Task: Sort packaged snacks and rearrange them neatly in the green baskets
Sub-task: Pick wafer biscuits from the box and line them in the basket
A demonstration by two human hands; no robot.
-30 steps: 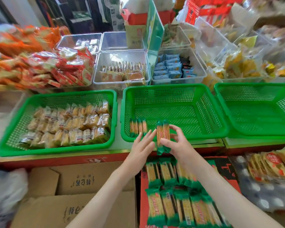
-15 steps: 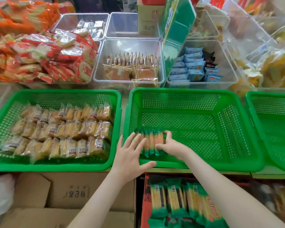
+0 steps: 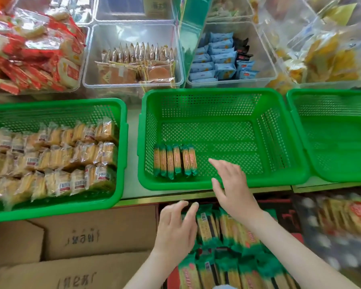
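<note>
Bright green perforated basket (image 3: 221, 97) ahead of the hands holds tan cracker packs (image 3: 175, 160) with dark green ends; red-and-white wrappers (image 3: 35, 57) far left, pale blue packets (image 3: 215, 59) beyond.

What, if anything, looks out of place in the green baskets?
Nothing serious. In the middle basket the six green packs lie side by side in the front left corner; the right two sit a little apart from the other four. The left basket looks orderly.

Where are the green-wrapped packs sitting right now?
Head view: the green-wrapped packs lie side by side in the near-left corner of the middle green basket, just left of the right hand.
</note>
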